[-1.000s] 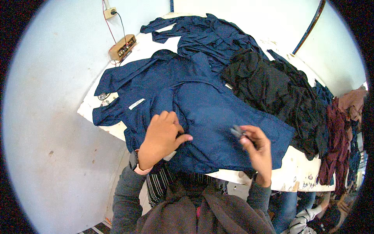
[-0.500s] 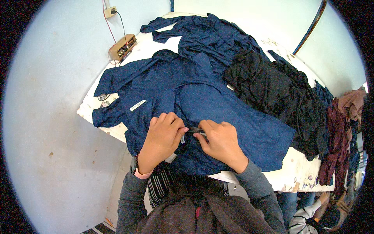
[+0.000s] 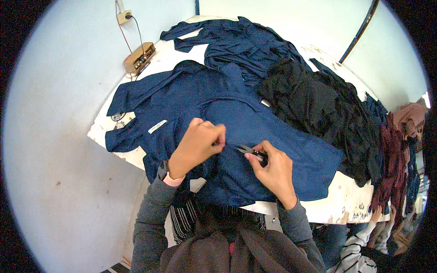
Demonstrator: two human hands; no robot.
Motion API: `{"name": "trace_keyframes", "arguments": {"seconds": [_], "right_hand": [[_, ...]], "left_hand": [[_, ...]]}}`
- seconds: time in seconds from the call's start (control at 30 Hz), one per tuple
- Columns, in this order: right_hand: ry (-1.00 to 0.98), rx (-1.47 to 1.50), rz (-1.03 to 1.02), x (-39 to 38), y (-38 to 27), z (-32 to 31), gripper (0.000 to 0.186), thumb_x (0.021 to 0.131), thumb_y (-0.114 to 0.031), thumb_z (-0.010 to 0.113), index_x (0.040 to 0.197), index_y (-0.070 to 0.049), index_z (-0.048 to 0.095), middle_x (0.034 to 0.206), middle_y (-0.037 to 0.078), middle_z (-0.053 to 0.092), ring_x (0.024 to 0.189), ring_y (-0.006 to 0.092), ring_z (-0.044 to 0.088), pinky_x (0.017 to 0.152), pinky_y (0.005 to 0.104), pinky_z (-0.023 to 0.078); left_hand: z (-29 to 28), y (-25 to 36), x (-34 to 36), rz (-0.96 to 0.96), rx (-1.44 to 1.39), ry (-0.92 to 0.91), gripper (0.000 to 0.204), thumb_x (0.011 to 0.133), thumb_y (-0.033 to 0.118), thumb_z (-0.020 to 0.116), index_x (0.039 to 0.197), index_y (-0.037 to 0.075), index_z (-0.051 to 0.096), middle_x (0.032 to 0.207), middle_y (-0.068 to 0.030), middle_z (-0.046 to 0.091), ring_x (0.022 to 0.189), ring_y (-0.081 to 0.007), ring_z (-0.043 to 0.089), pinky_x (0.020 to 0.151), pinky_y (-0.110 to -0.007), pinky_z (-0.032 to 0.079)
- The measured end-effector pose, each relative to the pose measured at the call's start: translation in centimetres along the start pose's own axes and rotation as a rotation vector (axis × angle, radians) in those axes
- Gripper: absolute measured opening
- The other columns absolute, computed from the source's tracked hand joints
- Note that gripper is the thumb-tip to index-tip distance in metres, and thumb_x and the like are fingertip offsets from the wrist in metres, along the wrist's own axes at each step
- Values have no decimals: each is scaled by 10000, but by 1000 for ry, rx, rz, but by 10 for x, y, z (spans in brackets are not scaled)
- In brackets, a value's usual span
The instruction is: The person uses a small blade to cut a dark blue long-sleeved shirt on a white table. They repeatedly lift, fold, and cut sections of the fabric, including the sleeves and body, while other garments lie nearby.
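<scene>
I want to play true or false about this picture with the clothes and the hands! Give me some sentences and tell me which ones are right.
1. The right hand holds small thread snips. True.
2. The blue garment under the hands is bright red. False: it is dark blue.
3. The left hand pinches the blue cloth. True.
4. The black clothes pile lies on the person's left. False: it lies on the right side of the table.
5. A wristwatch sits on the left wrist. True.
6. The wooden box sits on top of the black pile. False: it sits at the table's far left corner.
</scene>
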State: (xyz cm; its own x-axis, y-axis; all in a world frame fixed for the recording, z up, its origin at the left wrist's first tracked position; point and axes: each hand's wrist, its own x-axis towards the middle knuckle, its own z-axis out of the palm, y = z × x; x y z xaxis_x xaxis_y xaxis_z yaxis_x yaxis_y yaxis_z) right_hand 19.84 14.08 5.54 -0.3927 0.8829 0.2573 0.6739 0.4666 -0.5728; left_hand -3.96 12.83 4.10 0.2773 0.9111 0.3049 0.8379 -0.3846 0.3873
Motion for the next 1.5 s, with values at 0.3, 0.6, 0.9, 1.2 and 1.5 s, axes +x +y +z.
{"name": "trace_keyframes", "arguments": {"seconds": [0.3,0.6,0.9,1.2,1.5], "right_hand": [[-118,103,-35,21,7,37,287,863,-373,725,888,-93,664,729,137,698,685,340,699,597,453,527],[-48,-18,-174,29,-4,58,252,862,-338,733,874,-93,679,776,114,721,679,311,701,591,405,521],[-75,222,-151,20,11,25,246,841,-304,731,978,-123,638,832,103,703,727,308,699,630,401,532],[-566,399,-341,38,-1,27,517,745,-104,678,1256,-177,669,758,58,629,613,182,581,634,303,476],[-72,440,-615,45,-10,-62,332,631,-37,623,945,-39,730,826,102,714,730,241,702,649,351,530]], "left_hand": [[-10,-6,-4,-153,-261,164,205,861,164,736,975,88,584,847,-26,714,830,-194,702,798,-348,406],[-15,-1,-4,-153,-384,262,223,834,57,759,976,20,592,842,-97,709,797,-215,724,710,-302,535],[-79,23,-195,-626,-928,287,386,685,-68,842,939,45,574,828,-101,699,831,-188,696,791,-334,542],[-21,20,-230,-834,283,326,768,766,115,817,1438,65,448,1521,-225,402,1333,-370,480,1071,-466,424],[-2,32,-81,-539,300,546,884,674,120,847,1449,80,424,1541,-204,366,1355,-420,428,1112,-453,374]]}}
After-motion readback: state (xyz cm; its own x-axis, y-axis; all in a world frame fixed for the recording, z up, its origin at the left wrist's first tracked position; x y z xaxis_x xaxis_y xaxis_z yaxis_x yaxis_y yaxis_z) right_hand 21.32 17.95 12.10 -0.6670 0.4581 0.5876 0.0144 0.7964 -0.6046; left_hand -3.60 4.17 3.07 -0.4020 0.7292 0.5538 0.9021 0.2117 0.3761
